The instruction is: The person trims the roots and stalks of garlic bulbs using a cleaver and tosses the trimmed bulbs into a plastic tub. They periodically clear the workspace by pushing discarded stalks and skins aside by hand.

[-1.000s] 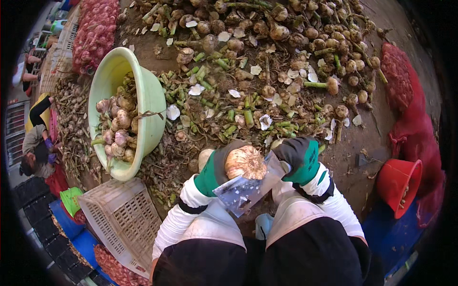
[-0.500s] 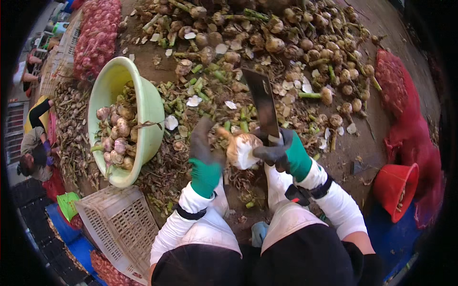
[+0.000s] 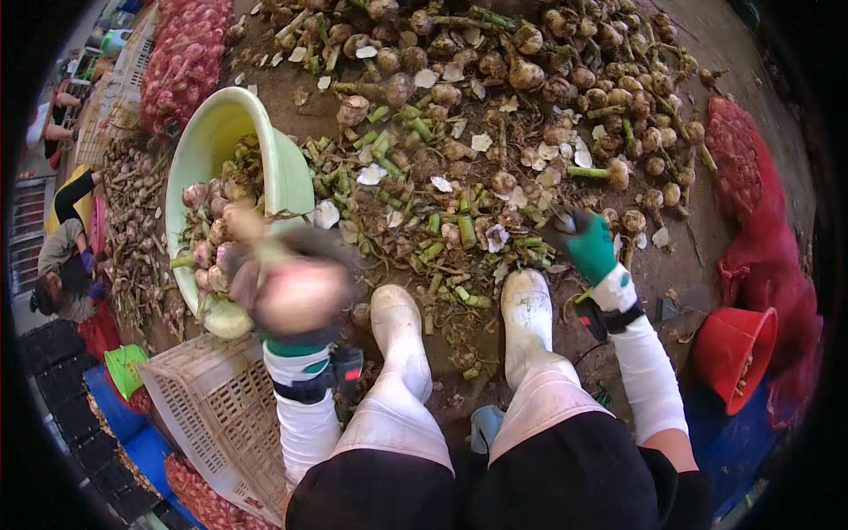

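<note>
My left hand (image 3: 287, 265), in a green and dark glove and smeared by motion, is closed around a pale garlic bulb (image 3: 306, 293) at the near right rim of the light green basin (image 3: 291, 177). Trimmed garlic bulbs (image 3: 221, 234) with pinkish skins lie inside the basin. Over the cut stems to the right, my right hand (image 3: 585, 244) in a matching glove has its fingers wrapped round the knife's handle. The knife's blade hardly shows from this angle. Cut green stems (image 3: 424, 252) and white peel (image 3: 371, 174) litter the ground between my hands.
Untrimmed garlic (image 3: 530, 71) is heaped ahead. A white plastic crate (image 3: 221, 415) stands near left, below the basin. At right are a red bucket (image 3: 733, 353) and a red mesh sack (image 3: 760, 203). Another person (image 3: 66, 256) crouches far left beside more garlic. My white boots (image 3: 527, 309) stand among the scraps.
My left hand has swung left with the garlic bulb, from in front of my legs to the basin. My right hand has moved right, and the knife blade has turned nearly out of sight.
</note>
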`<act>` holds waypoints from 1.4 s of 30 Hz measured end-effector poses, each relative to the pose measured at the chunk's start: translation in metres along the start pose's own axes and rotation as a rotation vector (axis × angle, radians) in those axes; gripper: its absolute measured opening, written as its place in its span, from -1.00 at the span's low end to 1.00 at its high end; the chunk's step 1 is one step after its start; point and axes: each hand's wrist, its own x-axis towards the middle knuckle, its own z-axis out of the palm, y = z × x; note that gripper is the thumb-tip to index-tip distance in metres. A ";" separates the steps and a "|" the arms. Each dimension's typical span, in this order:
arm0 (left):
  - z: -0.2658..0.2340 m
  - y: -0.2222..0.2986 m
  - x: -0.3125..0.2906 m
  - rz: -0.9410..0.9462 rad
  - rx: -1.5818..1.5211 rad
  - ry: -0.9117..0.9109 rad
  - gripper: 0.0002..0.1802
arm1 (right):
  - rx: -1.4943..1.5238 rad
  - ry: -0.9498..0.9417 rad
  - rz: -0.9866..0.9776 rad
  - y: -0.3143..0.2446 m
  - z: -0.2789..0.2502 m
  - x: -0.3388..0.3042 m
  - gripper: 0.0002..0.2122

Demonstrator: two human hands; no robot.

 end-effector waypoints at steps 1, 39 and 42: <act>0.040 -0.035 0.037 0.028 -0.199 -0.203 -0.60 | -0.115 0.093 -0.077 -0.004 -0.001 0.002 -0.58; 0.002 -0.084 -0.018 -0.221 1.302 -0.459 -0.38 | -0.568 0.005 -0.787 -0.054 0.052 -0.069 -0.57; 0.022 -0.083 -0.015 -0.419 1.607 -0.358 -0.58 | -0.535 0.053 -0.803 -0.029 0.054 -0.061 -0.69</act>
